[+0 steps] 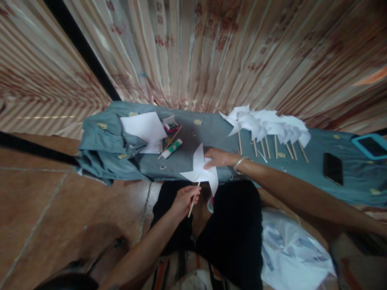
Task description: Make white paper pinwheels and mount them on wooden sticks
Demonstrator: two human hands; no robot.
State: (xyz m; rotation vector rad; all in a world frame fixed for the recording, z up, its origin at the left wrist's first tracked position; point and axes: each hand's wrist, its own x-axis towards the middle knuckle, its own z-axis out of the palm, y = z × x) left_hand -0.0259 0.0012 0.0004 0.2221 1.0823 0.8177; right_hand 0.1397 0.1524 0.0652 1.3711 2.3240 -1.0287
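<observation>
Pinwheel of white paper (200,173) at the near edge of grey-green patterned cloth (208,131): left hand (185,200) grips its pale wooden stick (190,209), right hand (220,157) (silver metal bangle (238,164) behind) pinches the paper.

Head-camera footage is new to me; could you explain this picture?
No machine here: these are a person's bare hands, seen from a head-worn camera looking forward and down. The left hand holds the thin wood-coloured stick of a white paper pinwheel; the right hand touches the pinwheel. On the grey-green patterned cloth lie white paper sheets, a green-and-white tube, a small red box, a loose wood-coloured stick, overlapping white paper pinwheels, a black phone and a blue-framed device.
</observation>
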